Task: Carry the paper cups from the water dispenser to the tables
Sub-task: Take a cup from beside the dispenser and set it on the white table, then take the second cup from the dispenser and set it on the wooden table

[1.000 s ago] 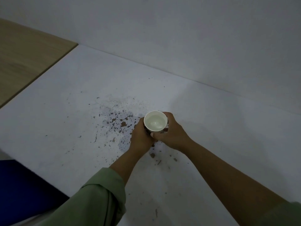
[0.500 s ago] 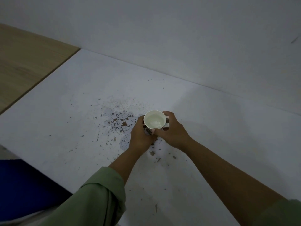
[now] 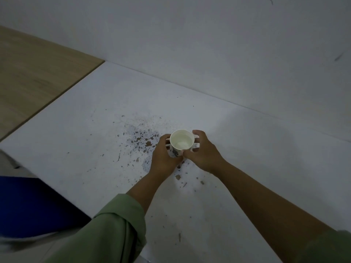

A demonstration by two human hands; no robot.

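Observation:
A white paper cup (image 3: pixel 182 139) with water in it stands upright on the white table (image 3: pixel 79 141), on a patch of chipped, speckled paint. My left hand (image 3: pixel 164 158) wraps the cup's left side. My right hand (image 3: pixel 204 153) is at its right side with the fingers spread apart; the thumb touches the cup's near wall, and the other fingertips sit just off the rim. A dark printed mark shows on the cup's near wall.
A wood-topped table (image 3: pixel 38 73) adjoins the white one at the left. A white wall (image 3: pixel 209 44) rises right behind the table's far edge. A blue object (image 3: pixel 28 207) sits below the table's near-left edge.
The cup has come down onto the table. My right hand's fingers have spread away from the cup, while the left still wraps it.

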